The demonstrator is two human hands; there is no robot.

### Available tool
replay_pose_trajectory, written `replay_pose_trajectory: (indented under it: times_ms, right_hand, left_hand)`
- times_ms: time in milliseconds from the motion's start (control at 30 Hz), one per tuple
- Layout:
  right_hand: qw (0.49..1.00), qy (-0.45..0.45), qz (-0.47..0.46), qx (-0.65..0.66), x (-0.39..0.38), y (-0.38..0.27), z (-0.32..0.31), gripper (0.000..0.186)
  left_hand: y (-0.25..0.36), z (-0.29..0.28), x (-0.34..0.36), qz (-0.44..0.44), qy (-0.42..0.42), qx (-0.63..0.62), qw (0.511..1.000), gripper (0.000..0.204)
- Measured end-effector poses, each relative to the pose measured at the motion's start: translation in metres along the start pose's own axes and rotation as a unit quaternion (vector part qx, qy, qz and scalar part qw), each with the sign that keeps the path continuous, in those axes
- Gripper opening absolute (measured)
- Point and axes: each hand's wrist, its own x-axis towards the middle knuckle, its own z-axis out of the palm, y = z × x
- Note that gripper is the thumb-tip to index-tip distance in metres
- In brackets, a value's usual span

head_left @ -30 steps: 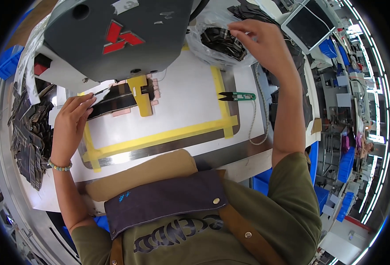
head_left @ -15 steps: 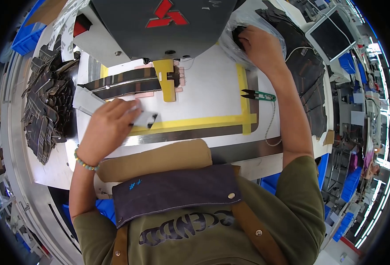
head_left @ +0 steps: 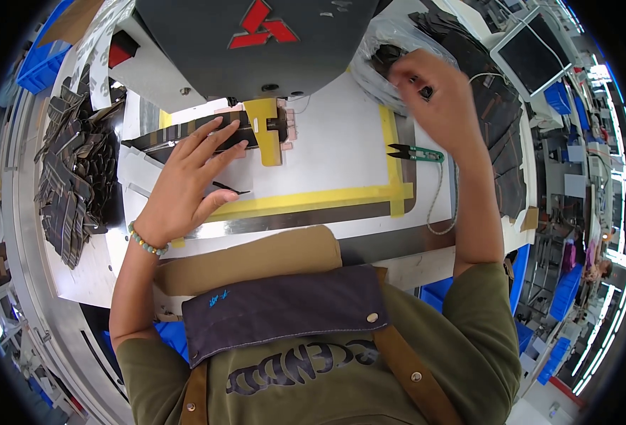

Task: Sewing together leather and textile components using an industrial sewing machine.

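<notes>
My left hand [head_left: 189, 180] lies spread and open over a dark striped fabric strip [head_left: 162, 138] with a zipper along it. The strip's right end sits under a yellow clamp plate [head_left: 264, 132] below the machine head [head_left: 270, 64]. Beside my left thumb lies a thin dark piece [head_left: 229, 188]. My right hand [head_left: 437, 99], smeared by motion, is raised by a clear plastic bag [head_left: 376, 78] holding black parts [head_left: 387, 57]. Its fingers are bent, and a small dark piece [head_left: 425, 92] shows at them; its kind is unclear.
Green-handled thread snips [head_left: 418, 153] on a cord lie to the right on the white work plate, edged with yellow tape [head_left: 313, 198]. Dark fabric pieces [head_left: 79, 163] are heaped at left; more [head_left: 493, 127] lie at right. A brown padded roll [head_left: 256, 258] runs along the near edge.
My left hand has let go of a pale, card-like piece and moved up onto the fabric strip, fingers spreading. My right hand has come out of the bag, to the right and nearer.
</notes>
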Motion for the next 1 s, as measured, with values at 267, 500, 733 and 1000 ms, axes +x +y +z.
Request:
replay_pose_trajectory:
  times_ms: [267,500,733,1000]
  right_hand:
    - [0.974,-0.169,-0.15,0.015,-0.028,-0.031,0.084,0.027]
    - [0.962,-0.092,-0.24,-0.093,-0.04,-0.025,0.114,0.037]
    - [0.961,-0.092,-0.23,-0.121,-0.041,-0.027,0.114,0.036]
    - [0.962,-0.095,-0.226,-0.12,-0.04,-0.028,0.115,0.036]
  left_hand:
    - [-0.004,0.002,0.008,-0.006,-0.013,-0.036,0.999,0.095]
    - [-0.014,0.017,0.005,0.008,0.054,-0.034,0.998,0.086]
    - [-0.01,0.02,0.008,0.007,0.06,0.014,0.998,0.085]
    - [-0.01,0.019,0.007,0.002,0.055,0.029,0.998,0.086]
